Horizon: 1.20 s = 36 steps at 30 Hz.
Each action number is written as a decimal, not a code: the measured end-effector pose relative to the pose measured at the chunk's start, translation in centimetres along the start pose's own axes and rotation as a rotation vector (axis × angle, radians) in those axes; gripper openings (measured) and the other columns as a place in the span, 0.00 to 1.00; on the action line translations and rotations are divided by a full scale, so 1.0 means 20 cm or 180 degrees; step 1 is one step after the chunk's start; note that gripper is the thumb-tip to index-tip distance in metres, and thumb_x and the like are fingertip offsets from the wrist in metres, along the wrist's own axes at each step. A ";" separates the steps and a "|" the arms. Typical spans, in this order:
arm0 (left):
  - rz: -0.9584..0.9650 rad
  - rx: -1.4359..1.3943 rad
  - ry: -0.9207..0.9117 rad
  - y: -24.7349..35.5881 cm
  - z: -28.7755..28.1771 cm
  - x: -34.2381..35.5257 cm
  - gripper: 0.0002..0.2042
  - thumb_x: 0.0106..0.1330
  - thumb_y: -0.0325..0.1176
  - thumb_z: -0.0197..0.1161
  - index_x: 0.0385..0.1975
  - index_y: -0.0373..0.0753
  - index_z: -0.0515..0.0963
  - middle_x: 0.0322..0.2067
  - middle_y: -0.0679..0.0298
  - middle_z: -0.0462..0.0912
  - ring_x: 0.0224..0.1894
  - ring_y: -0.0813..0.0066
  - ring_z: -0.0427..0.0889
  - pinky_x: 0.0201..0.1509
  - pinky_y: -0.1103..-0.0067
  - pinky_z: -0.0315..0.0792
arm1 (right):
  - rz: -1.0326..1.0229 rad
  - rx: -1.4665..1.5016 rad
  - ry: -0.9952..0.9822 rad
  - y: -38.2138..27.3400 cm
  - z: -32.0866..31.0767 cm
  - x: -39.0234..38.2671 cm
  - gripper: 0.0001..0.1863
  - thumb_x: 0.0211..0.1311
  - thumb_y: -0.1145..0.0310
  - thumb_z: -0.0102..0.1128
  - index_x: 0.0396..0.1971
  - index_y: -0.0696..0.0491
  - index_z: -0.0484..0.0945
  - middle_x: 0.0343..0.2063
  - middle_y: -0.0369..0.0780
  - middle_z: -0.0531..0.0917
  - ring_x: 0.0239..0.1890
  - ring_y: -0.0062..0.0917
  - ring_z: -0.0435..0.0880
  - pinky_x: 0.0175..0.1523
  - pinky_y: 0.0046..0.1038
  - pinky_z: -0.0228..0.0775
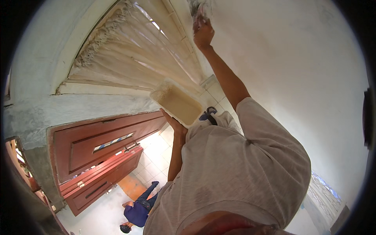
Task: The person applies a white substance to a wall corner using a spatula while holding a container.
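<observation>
A: From where you stand, state the tub's material and shape.
B: The tub is rectangular with rounded corners; its rim is pale and smeared; its inside shows a flat, dull beige.
A: State its location and support.
B: It is in front of the grey shirt, near the gathered, creased cream curtain; the left hand has its grip on the tub, palm and fingers against the outer side.
A: State the right grip.
B: The right hand is raised at the smooth white wall, fingers bent, beside a rough dark patch; blur hides the fingertips; I cannot tell whether that grip holds anything.
A: Surroundings?
B: Red-brown panelled door, inset with a narrow pane; square pale floor tiles; another person in a dark blue top, farther off.
</observation>
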<state>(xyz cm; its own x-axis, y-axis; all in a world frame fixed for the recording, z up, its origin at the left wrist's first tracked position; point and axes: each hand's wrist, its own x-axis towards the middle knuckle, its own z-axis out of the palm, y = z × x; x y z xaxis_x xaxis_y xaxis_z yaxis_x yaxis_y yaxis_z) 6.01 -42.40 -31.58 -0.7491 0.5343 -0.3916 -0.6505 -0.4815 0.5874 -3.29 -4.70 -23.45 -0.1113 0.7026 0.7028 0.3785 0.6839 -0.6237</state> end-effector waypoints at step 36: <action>-0.0177 0.0619 -0.0140 0.17 0.23 0.10 0.36 0.78 0.66 0.37 0.75 0.46 0.58 0.68 0.63 0.69 0.67 0.64 0.72 0.69 0.68 0.71 | 0.0438 -0.0183 -0.0538 0.08 0.09 -0.10 0.21 0.63 0.70 0.63 0.57 0.55 0.81 0.42 0.47 0.83 0.42 0.45 0.86 0.46 0.42 0.81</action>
<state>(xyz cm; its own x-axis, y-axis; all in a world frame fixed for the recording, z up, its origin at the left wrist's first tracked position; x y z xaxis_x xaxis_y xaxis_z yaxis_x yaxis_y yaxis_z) 2.88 -39.85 -27.09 -0.7038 0.5881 -0.3984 -0.6510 -0.3095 0.6931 -4.16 -4.71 -26.48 -0.2055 0.8148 0.5421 0.4518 0.5703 -0.6860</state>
